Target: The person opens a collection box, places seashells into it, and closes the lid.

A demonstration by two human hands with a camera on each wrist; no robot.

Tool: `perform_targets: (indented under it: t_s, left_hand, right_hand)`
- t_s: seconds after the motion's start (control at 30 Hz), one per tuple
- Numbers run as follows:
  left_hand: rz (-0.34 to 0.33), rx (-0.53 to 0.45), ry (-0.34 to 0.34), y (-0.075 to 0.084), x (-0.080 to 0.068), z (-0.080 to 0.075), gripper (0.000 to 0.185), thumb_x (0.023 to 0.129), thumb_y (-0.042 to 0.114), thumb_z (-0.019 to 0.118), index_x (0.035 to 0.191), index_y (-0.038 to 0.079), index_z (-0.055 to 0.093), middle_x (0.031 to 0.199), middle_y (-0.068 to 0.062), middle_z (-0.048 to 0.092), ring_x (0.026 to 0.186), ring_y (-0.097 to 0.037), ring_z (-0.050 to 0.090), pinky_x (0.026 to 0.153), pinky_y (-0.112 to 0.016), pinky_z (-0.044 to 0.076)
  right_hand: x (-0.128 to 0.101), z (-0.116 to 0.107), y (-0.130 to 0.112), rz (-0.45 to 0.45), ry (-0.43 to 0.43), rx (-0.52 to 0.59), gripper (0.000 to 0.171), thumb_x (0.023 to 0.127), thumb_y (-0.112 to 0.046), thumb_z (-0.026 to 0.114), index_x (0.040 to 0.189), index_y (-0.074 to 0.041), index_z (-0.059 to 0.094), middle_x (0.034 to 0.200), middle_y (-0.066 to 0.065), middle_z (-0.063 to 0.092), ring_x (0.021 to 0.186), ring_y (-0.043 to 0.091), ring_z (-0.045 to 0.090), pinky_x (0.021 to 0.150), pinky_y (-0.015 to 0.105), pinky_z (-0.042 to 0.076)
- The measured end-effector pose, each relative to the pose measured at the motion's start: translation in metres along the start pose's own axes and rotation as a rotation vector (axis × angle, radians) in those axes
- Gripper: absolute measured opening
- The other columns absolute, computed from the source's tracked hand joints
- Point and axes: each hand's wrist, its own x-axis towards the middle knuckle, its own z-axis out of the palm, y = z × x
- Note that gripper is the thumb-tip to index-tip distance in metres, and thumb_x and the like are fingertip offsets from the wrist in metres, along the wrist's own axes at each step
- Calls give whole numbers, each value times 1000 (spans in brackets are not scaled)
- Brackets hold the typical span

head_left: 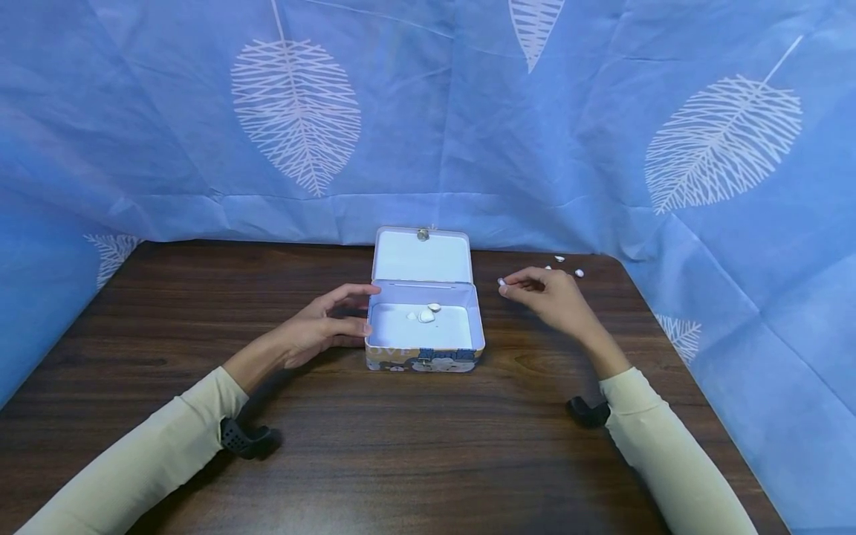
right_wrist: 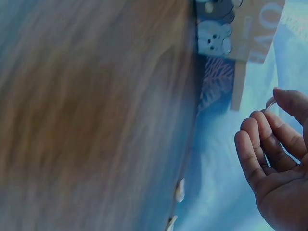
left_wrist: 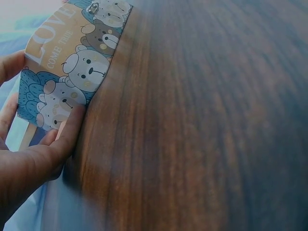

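Note:
A tin box [head_left: 424, 359] with bears and lettering on its outside stands on the table, its lid [head_left: 421, 256] tipped back. My left hand [head_left: 322, 327] holds the box at its left side, thumb and forefinger at the rim. In the left wrist view, fingers [left_wrist: 70, 132] lie against the printed wall. Inside the box rest a larger white seashell [head_left: 426, 316] and two smaller ones. To the right of the box, my right hand [head_left: 548, 297] pinches a small white seashell [right_wrist: 270, 102] between thumb and fingertips; the hand partly hides it.
Behind my right hand, several small seashells [head_left: 579, 273] lie near the back right corner of the dark wooden table [head_left: 401, 446]. A blue curtain [head_left: 468, 134] with white leaf prints hangs along the table's back edge. A black band [head_left: 249, 438] is on each wrist.

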Motion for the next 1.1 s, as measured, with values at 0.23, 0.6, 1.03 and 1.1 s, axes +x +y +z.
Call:
perform_targets:
  t_s: [0.23, 0.6, 1.03, 1.1]
  left_hand:
    - [-11, 9, 12, 0, -1, -1, 76, 104, 14, 79, 171, 22, 45, 179, -18, 28, 162, -46, 42, 124, -55, 54]
    - [-5, 4, 2, 1, -1, 0, 76, 105, 10, 76, 173, 20, 43, 179, -19, 28, 163, -47, 40, 124, -56, 55]
    - [-7, -13, -3, 2, -1, 1, 77, 104, 11, 77, 173, 20, 43, 179, -19, 27, 163, -46, 41, 123, -55, 55]
    - [-5, -14, -4, 1, 0, 1, 77, 104, 11, 77, 173, 20, 43, 180, -19, 27, 163, -46, 40, 124, -55, 55]
  right_hand:
    - [-3, 5, -29, -30, -7, 53, 29, 108, -37, 79, 125, -14, 85, 116, 9, 85, 103, 26, 79, 83, 23, 61]
    - [-1, 20, -63, -125, -33, 81, 23, 106, -29, 82, 123, -13, 85, 109, 5, 84, 98, 19, 77, 84, 27, 63]
    - [4, 37, -74, -163, -98, 95, 31, 107, -27, 80, 128, -5, 83, 109, 7, 83, 96, 19, 76, 85, 33, 63]
    - [4, 37, -74, -159, -94, 95, 31, 107, -27, 81, 128, -4, 83, 109, 6, 83, 96, 19, 76, 85, 34, 63]
